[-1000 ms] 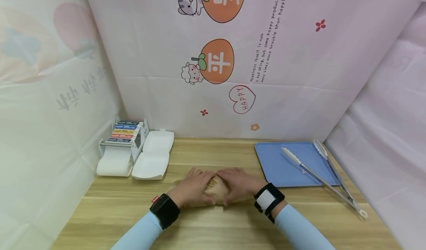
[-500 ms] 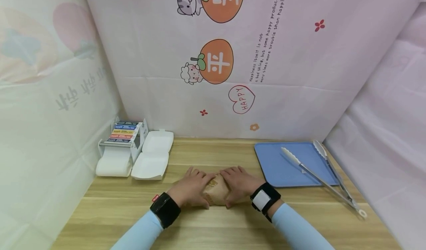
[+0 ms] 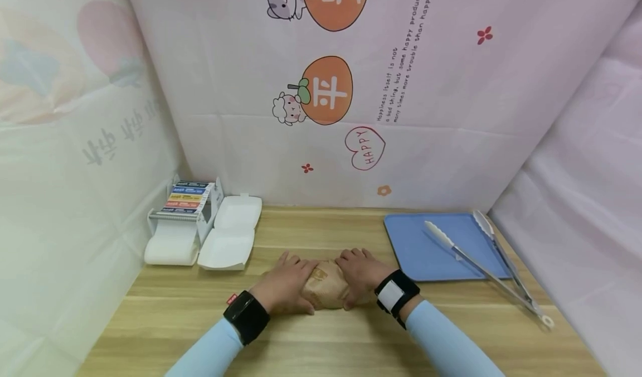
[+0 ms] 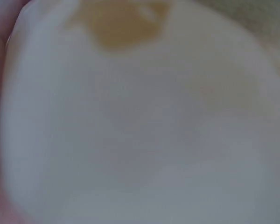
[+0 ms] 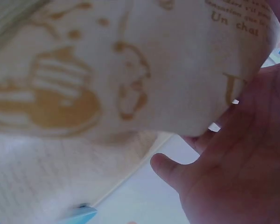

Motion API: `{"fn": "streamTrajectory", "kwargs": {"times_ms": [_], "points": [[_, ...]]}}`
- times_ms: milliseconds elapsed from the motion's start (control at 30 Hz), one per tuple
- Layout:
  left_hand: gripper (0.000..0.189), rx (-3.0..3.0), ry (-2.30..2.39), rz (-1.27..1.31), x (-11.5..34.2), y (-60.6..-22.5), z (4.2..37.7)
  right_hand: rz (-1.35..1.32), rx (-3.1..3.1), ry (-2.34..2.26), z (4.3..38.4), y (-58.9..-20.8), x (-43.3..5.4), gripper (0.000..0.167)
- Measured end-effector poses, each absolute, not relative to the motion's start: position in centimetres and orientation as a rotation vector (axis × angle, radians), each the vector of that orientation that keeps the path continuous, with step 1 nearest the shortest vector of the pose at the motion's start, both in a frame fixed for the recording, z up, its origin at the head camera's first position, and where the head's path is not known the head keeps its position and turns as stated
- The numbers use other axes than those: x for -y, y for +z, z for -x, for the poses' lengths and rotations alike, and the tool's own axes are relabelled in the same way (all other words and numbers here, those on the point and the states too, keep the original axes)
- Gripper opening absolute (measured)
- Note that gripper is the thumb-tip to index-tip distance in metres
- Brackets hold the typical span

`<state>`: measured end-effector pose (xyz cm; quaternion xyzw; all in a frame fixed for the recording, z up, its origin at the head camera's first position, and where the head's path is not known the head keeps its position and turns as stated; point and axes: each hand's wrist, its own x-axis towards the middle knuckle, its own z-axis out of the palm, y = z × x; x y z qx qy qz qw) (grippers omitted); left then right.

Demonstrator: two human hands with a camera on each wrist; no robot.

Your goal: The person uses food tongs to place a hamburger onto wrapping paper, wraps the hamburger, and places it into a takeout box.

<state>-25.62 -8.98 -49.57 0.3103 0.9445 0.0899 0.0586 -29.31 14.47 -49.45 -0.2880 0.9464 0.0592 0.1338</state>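
brown paper bundle (image 3: pixel 326 286) fills half-curled left fingers (image 3: pixel 307 267) and right fingers (image 3: pixel 348 260).

Head view: paper package (image 3: pixel 327 286) partly hidden under left hand (image 3: pixel 285 282) and right hand (image 3: pixel 362 274); sleeves (image 3: pixel 208 350) cut off at bottom, upper orange print (image 3: pixel 337 3) at top. Left wrist view: package blurred, hand cropped. Right wrist view: hand cropped, partly behind package.

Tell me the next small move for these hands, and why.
Probably press the left hand and right hand gently inward against the paper-wrapped bundle to keep it snug. They hold opposite sides of it, with its middle showing between them, so an even squeeze looks feasible, and the table beneath should steady it.
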Motion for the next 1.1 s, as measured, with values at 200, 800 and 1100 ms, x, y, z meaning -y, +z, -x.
{"fn": "streamTrajectory", "kwargs": {"times_ms": [200, 800, 1100], "points": [[0.104, -2.875, 0.238, -0.927, 8.93, -49.51, 25.58, 0.837, -2.727, 0.194, 29.44, -49.03, -14.29, 0.095], [0.089, -2.907, 0.111, -0.925, 8.45, -49.68, 26.13, 0.933, -2.794, 0.077, 29.02, -48.91, -15.05, 0.082], [0.079, -2.903, 0.146, -1.017, 8.55, -50.12, 26.4, 1.031, -2.84, 0.053, 29.28, -49.18, -15.24, 0.069]]}}
